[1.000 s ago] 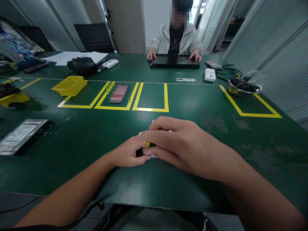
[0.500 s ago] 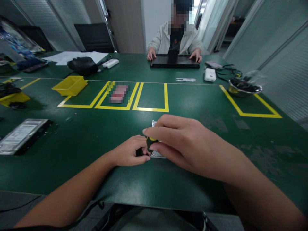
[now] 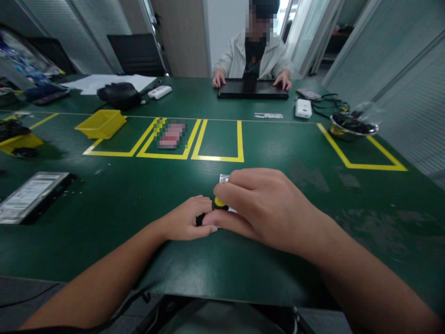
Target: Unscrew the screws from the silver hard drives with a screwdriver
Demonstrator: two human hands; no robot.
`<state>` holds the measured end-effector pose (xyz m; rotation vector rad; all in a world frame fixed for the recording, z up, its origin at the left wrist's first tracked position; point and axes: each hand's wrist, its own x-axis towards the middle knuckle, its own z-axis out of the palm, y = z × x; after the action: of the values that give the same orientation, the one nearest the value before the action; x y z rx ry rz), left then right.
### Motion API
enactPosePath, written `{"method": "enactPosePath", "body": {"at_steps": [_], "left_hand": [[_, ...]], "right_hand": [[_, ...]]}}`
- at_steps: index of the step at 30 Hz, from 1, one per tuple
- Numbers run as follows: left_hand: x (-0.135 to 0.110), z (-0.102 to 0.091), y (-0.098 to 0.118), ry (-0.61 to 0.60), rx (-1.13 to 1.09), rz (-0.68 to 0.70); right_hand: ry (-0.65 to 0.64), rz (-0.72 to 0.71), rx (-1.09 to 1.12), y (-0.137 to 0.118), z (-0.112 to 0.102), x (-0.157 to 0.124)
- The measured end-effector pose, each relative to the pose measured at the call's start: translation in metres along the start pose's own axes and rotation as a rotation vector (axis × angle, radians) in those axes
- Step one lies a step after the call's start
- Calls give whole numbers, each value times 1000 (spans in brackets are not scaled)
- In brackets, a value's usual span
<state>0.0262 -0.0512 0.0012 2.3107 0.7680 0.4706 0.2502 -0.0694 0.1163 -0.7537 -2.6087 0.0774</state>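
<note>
My right hand is closed around the black-and-yellow handle of a screwdriver, which stands roughly upright. Its shaft and tip are hidden by my fingers. Beneath it lies a silver hard drive, mostly covered by my right hand; only its far edge and small bits show. My left hand rests on the table at the drive's left side, thumb and fingers gripping it. A second hard drive, with a white label on top, lies apart at the far left.
A yellow bin and a filled yellow bin stand to the left. A metal bowl of dark parts sits at the right. Opposite, a person's hands touch a black flat panel. Yellow tape marks the green table.
My right thumb and fingers have shifted around the screwdriver handle, with the thumb further left and the fingers curled tighter. My left hand has stayed in place.
</note>
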Motion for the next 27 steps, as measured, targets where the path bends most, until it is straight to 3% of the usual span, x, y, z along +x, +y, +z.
{"method": "enactPosePath", "body": {"at_steps": [6, 16, 20, 27], "left_hand": [[-1, 3, -2, 59, 22, 60], [-4, 3, 0, 27, 65, -27], [-1, 1, 1, 0, 39, -14], [0, 1, 1, 66, 47, 25]], "right_hand": [[-31, 2, 63, -2, -3, 0], [-58, -12, 321, -2, -10, -4], [-77, -19, 352, -2, -13, -6], [-68, -44, 344, -3, -18, -8]]}}
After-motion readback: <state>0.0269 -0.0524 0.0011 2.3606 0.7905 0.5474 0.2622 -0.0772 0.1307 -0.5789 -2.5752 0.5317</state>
